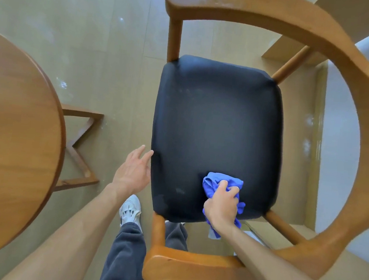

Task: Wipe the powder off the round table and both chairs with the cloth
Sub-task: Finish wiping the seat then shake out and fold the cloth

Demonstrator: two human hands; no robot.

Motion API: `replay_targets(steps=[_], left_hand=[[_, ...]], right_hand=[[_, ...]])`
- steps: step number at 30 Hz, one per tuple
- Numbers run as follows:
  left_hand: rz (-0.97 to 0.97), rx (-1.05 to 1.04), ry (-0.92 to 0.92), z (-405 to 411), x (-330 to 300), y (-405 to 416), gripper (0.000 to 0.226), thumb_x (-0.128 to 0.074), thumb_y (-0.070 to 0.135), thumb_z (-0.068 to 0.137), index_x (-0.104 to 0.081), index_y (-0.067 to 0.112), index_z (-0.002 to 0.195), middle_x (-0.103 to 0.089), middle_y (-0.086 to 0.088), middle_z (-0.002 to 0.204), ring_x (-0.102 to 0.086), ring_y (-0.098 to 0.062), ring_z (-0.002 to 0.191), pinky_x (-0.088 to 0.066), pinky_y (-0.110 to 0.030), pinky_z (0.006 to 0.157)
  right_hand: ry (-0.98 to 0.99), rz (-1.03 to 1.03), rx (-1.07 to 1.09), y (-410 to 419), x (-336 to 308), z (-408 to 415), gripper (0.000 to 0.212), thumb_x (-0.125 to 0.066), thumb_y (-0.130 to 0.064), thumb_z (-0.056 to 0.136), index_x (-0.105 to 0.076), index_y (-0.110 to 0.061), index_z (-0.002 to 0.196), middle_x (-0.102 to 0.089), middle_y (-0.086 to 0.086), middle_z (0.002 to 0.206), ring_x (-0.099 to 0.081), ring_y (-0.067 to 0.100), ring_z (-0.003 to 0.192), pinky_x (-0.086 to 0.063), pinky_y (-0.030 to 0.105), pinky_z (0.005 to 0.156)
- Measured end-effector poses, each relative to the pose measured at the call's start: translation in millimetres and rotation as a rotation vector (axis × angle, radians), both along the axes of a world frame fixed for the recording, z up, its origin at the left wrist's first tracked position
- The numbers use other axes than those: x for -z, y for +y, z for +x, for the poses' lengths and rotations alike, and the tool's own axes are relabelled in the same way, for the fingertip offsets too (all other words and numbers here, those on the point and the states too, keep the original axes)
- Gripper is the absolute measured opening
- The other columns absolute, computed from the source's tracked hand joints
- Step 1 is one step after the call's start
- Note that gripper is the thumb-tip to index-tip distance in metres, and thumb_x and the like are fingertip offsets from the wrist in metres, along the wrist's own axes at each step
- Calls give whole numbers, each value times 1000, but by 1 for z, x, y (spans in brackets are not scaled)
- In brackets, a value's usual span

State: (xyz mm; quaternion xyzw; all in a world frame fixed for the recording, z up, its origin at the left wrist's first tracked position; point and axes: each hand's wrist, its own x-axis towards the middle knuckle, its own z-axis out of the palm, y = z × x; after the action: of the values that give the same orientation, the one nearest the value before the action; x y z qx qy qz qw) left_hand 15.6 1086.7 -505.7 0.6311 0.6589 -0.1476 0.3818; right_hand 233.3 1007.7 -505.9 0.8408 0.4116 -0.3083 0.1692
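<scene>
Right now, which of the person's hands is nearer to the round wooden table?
Left. The left hand hangs open over the floor between the round wooden table and the chair's black seat, beside the seat's edge. The right hand grips the blue cloth on that seat, farther away.

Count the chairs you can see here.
1. The chair stands right of the round table, its dark seat under the cloth held by the right hand. A second chair may be out of frame.
</scene>
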Motion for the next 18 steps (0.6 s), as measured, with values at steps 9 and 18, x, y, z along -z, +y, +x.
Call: replay_targets(steps=[9,18], left_hand=[[-42,-355,-166,-42,-38,5,48,-32,10,97,-36,14,144,-41,-7,146,-37,-23,134,-30,-31,107],[-222,-663,-806,-40,-204,94,20,-52,10,87,-63,12,103,-68,-1,95,-64,-17,91,-51,-26,79]], right_hand=[[803,71,114,46,-49,-116,25,-50,-3,76,-47,-20,95,-52,2,105,-56,23,88,-46,29,70],[1262,514,394,117,-221,-71,42,-65,-4,65,-58,-7,106,-69,5,94,-66,21,86,-54,33,74]])
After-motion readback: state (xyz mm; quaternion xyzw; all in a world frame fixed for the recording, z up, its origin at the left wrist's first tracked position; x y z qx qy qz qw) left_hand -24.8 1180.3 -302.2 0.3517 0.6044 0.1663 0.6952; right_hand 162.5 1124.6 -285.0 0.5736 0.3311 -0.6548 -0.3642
